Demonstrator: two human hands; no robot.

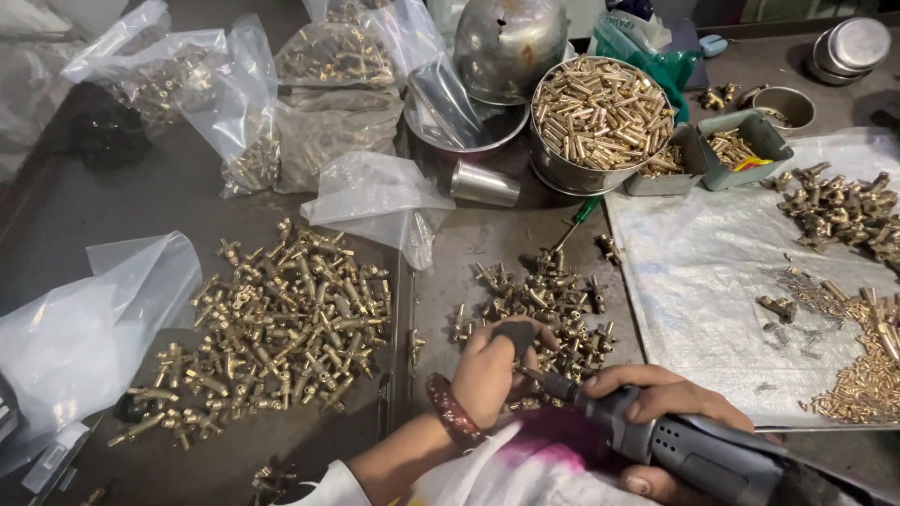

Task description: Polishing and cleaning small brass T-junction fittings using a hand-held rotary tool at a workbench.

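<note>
Two brass piles (281,319) lie on the tabletop (94,206). Left hand (492,370) clenches beside the smaller; right hand (656,398) clamps one driver (694,450).

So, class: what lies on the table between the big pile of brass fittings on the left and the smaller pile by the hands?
In the head view, between the big pile and smaller pile: a table seam and a few stray fittings.

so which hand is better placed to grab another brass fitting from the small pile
Left, likely: the left hand sits at the edge of the small pile of brass fittings, while the right hand grips the grey rotary tool.
</note>
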